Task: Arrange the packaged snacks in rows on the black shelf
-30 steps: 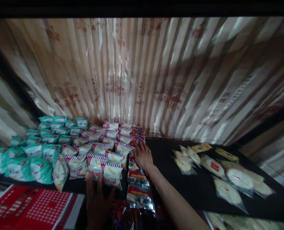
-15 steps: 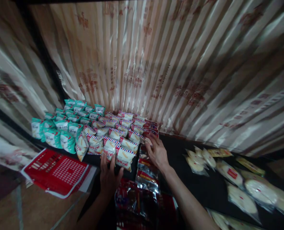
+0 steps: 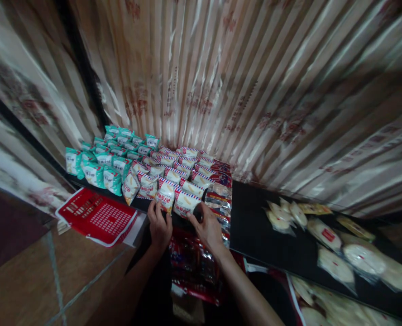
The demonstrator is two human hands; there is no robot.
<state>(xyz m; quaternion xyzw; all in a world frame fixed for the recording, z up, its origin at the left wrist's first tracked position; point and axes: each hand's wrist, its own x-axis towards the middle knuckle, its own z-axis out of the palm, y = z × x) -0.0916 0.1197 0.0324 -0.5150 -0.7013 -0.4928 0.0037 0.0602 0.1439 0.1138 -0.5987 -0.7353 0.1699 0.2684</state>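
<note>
Bulging white bags (image 3: 186,199), red print, striped tops; hands (image 3: 160,228) (image 3: 209,228) at front, curled, pinch unclear.

The hands (image 3: 208,230) partly hide the front white snack packets (image 3: 186,200).

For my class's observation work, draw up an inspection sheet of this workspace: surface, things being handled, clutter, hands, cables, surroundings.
Surface: black shelf, bearing grouped packets.
Things handled: white packets with red lettering and striped edges, set close together in rows.
Clutter: teal packets left of the white ones; shiny foil packets to their right; pale discs in clear bags farther right; red-and-white printed item at lower left.
Left hand: fingers spread at a front white packet's lower edge.
Right hand: at the rightmost front white packet's lower corner; grip unclear.
Cables: nothing seen.
Surroundings: pleated, printed curtain behind; tiled floor at lower left.
</note>
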